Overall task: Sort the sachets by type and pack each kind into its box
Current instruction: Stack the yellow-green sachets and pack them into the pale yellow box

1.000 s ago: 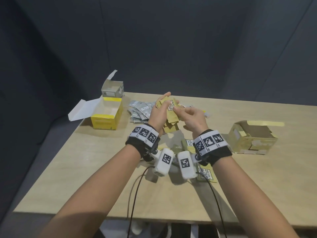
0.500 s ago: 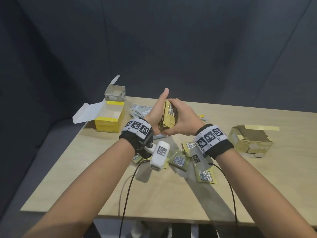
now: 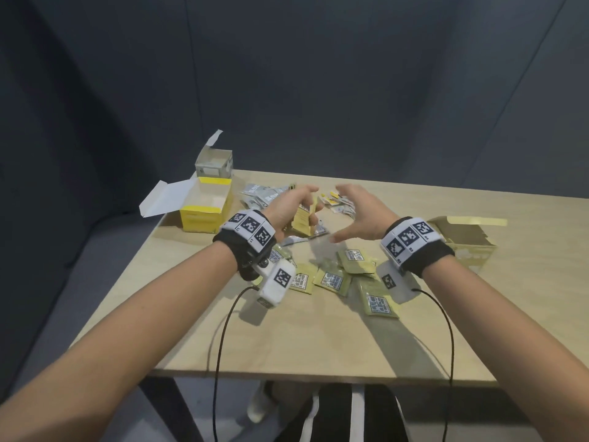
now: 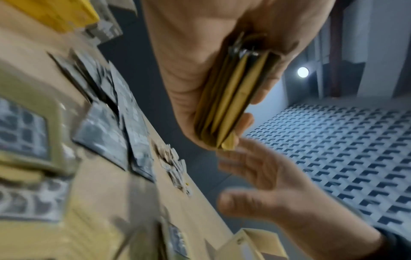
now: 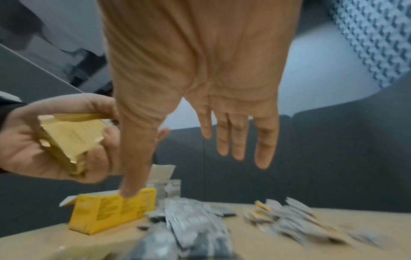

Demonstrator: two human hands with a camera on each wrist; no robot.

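A: How much of the sorting can be counted as done?

B: Little is packed, it seems. A stack of gold sachets [image 3: 302, 220] is held upright in the left hand [image 3: 288, 208], fingers and thumb curled round it, above the middle of the desk [image 3: 318, 339]. The right hand [image 3: 360, 215] is spread wide, just beside the stack, with nothing in its grip.

A: And the boxes?

B: Three are seen, all with flaps open: a yellow box [image 3: 205, 208] at the far left corner, a small grey box [image 3: 214, 163] just behind it, and a tan box [image 3: 468, 247] at the right edge. What lies inside them cannot be told from these views.

A: What is left loose?

B: Green sachets [image 3: 331, 279] are scattered on the near side between the wrists. Silver sachets [image 3: 264, 196] are piled beside the yellow box, and small white-and-yellow sachets [image 3: 339, 204] lie farther back, beyond the hands.

A: So mostly unfinished?

B: That is the judgement. One kind has been gathered in hand but not boxed; the other three kinds are grouped roughly on the desk and remain to be packed.
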